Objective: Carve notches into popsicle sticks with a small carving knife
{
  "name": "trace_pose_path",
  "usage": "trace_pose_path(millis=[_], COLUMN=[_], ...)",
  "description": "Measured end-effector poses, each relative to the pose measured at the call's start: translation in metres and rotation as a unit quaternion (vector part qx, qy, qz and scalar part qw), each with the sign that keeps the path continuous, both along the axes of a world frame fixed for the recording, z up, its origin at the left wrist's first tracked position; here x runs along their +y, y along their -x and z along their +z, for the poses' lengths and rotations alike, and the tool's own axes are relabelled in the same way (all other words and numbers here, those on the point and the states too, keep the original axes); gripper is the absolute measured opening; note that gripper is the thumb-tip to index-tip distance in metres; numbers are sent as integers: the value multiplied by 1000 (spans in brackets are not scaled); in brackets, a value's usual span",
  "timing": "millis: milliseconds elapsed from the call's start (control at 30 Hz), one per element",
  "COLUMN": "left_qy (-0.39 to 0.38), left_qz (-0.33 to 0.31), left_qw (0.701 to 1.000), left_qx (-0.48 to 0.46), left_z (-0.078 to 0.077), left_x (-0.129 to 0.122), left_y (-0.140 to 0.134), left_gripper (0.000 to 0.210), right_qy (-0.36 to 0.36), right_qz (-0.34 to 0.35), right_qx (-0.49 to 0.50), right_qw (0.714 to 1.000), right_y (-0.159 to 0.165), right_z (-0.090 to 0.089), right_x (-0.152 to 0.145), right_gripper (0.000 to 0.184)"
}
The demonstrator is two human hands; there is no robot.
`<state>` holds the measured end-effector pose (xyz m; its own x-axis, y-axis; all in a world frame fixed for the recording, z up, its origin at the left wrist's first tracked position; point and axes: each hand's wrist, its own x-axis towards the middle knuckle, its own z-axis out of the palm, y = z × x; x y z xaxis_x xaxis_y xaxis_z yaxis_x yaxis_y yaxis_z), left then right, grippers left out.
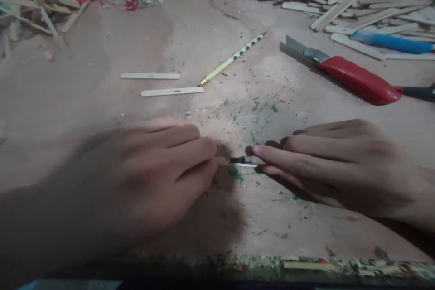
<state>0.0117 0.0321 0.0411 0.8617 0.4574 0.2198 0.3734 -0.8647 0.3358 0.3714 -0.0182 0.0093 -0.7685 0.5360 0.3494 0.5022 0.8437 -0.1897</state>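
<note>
Fingers: our left hand [136, 181] and right hand [326, 163] pinch the two ends of a small craft stick [243, 161], pressed flat on the work board [190, 31].
Progress: we judge it mid-way, with a dark mark on the stick between our fingertips.
Beyond fingertips: two loose sticks [159, 84], a dotted pencil [233, 59].
Farther right: red utility knife [343, 77], stick pile [367, 4].

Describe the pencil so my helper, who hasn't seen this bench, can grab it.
On the worktable, look beyond both hands to the middle, left of the red utility knife. The pencil lies slanted there: yellow-green with purple dots, unlike the two plain craft sticks beside it.
</note>
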Motion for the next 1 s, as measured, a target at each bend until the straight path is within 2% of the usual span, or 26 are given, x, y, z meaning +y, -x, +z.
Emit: trace_pose_path(millis=[133,200,300,400,600,733,833,1000], left_qy=[-69,-121,-152,-146,-129,-128,-135,-124], left_qz=[-23,-55,-117,-127,-88,-114,-124,-111], left_qw=[997,991,980,980,988,984,982,986], left_qx=[18,26,47,45,15,39,37,28], left_z=[1,5,12,12,-2,4,11,12], left_x=[0,3,10,11,2,8,12,11], left_y=[-1,-2,-1,3,8,2,-2,-2], left_gripper=[60,66,58,53,43,53,57,47], right_qy=[-14,-30,-41,-34,-9,1,1,8], right_qz=[-4,2,9,-3,-33,-40,-49,-73], right_qx=[-1,9,13,19,27,33,23,46], right_qw=[1000,1000,999,999,999,999,999,996], right_y=[6,9,12,13,19,19,14,12], right_z=[0,-1,-1,-1,6,9,10,9], right_x=[0,1,0,-2,-4,-2,-2,-2], right_gripper=[33,27,24,26,28,26,33,33])
